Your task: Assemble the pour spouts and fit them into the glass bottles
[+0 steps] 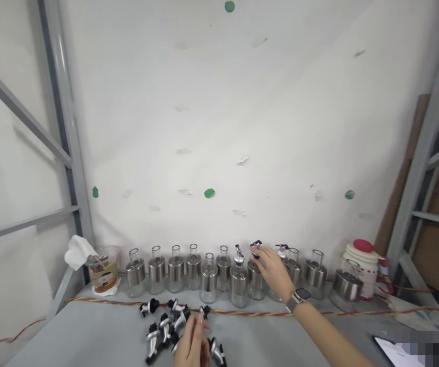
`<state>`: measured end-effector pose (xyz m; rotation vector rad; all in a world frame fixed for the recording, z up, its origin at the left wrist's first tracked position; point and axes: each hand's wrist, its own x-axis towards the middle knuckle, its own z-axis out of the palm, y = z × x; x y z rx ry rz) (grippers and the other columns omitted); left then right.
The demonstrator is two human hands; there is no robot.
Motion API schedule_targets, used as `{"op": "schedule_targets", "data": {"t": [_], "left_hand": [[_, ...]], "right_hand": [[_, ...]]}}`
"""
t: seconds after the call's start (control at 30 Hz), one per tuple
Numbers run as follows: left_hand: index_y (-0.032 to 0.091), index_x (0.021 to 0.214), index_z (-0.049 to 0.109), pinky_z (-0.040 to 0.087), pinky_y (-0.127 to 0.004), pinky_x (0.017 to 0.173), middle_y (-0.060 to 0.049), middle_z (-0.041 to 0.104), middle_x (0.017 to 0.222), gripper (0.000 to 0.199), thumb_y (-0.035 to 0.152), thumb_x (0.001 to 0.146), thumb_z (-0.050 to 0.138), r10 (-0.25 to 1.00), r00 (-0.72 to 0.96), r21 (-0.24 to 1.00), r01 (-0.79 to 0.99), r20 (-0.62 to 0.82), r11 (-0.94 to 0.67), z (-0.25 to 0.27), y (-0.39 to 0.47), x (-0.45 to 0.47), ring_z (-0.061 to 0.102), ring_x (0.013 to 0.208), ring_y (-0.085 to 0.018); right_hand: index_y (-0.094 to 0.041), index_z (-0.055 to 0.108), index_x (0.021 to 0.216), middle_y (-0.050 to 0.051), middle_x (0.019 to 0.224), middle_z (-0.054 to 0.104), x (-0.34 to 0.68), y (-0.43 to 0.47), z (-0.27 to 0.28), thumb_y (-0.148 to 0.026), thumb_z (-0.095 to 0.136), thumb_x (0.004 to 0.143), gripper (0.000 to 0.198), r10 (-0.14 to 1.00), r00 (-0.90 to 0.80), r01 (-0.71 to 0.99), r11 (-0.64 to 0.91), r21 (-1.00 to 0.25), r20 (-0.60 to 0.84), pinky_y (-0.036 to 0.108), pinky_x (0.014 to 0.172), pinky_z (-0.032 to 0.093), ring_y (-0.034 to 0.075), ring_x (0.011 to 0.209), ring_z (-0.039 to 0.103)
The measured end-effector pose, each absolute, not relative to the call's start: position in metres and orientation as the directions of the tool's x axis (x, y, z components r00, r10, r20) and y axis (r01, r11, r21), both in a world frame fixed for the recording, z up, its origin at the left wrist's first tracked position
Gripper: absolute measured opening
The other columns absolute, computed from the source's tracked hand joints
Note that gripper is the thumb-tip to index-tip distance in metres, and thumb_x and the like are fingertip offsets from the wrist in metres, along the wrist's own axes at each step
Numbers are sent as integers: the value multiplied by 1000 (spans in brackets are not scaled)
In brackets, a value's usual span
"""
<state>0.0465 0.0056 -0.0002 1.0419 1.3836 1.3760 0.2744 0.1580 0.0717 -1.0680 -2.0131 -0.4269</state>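
Along the bench's (89, 331) back edge stand about twelve glass bottles (175, 274), upright, necks up. The right hand (275, 270) pinches a pourer cap (256, 247) atop one. The left hand (192, 346) closes on a spout (204, 312) among roughly seven loose ones near the front edge.

Head view, forward toward wall

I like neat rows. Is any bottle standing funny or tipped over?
Yes. The bottle at the row's right end, beside the white jug, leans sideways while the others stand upright. Loose spouts lie scattered in front.
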Motion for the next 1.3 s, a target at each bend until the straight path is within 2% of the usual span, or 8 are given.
{"op": "schedule_targets", "data": {"t": [0.37, 0.67, 0.77, 0.83, 0.9, 1.07, 1.17, 1.3], "left_hand": [[22, 71, 47, 26, -18, 32, 8, 42, 36, 52, 73, 63, 38, 965, -262, 998, -64, 1, -18, 1, 7, 43, 34, 29, -8], [22, 79, 44, 25, -18, 32, 8, 43, 40, 47, 67, 71, 35, 974, -221, 998, -17, 55, -60, 6, 6, 34, 37, 31, -9], [21, 80, 44, 24, -18, 32, 8, 42, 41, 47, 67, 70, 36, 964, -256, 997, -17, 68, -75, 10, 5, 33, 37, 32, -9], [21, 80, 44, 25, -19, 33, 8, 41, 41, 46, 66, 71, 36, 953, -292, 996, -19, 79, -88, 15, 4, 34, 37, 34, -9], [20, 80, 43, 26, -19, 35, 8, 41, 41, 44, 63, 74, 36, 944, -317, 994, -22, 94, -106, 21, 1, 34, 36, 35, -8], [20, 78, 42, 28, -18, 36, 9, 40, 42, 41, 60, 75, 38, 930, -338, 988, -3, 142, -152, 31, -4, 34, 36, 35, -8], [20, 80, 41, 27, -18, 35, 9, 40, 42, 40, 60, 76, 37, 932, -336, 988, -18, 136, -150, 30, -3, 32, 35, 35, -8], [19, 83, 41, 27, -18, 36, 9, 40, 43, 38, 57, 79, 34, 942, -310, 988, -48, 127, -149, 29, -2, 31, 36, 36, -8]], "right_hand": [[-21, 58, 102, 4, 93, 66, 272, 144, 76, -22, 38, 86, 25, 502, -298, 848, 530, -16, 812, 46, 101, 24, 18, 95, 55], [-25, 44, 121, 8, 124, 48, 274, 138, 74, -21, 39, 85, 37, 528, -362, 855, 516, 49, 768, 42, 93, 34, 22, 117, 39], [-26, 41, 123, 9, 128, 44, 273, 110, 71, -23, 35, 86, 38, 559, -242, 847, 521, -108, 793, 42, 92, 35, 23, 118, 38], [-26, 42, 121, 9, 117, 53, 264, 83, 60, -23, 34, 86, 37, 621, -110, 798, 521, -304, 776, 43, 91, 36, 22, 109, 46], [-26, 51, 111, 9, 103, 59, 248, 53, 44, -22, 35, 85, 31, 741, -132, 720, 528, -450, 658, 38, 85, 41, 21, 98, 52], [-22, 58, 101, 7, 98, 57, 194, 7, 20, -22, 52, 72, 29, 845, -411, 664, 534, -524, 341, 33, 83, 40, 22, 93, 52], [-19, 60, 83, 6, 92, 57, 175, 6, 17, -17, 50, 68, 18, 874, -394, 674, 485, -557, 284, 31, 79, 40, 21, 89, 52], [-18, 57, 79, 4, 87, 59, 173, 17, 13, -10, 46, 62, 22, 895, -352, 643, 444, -624, 274, 27, 72, 41, 18, 82, 55]]}}
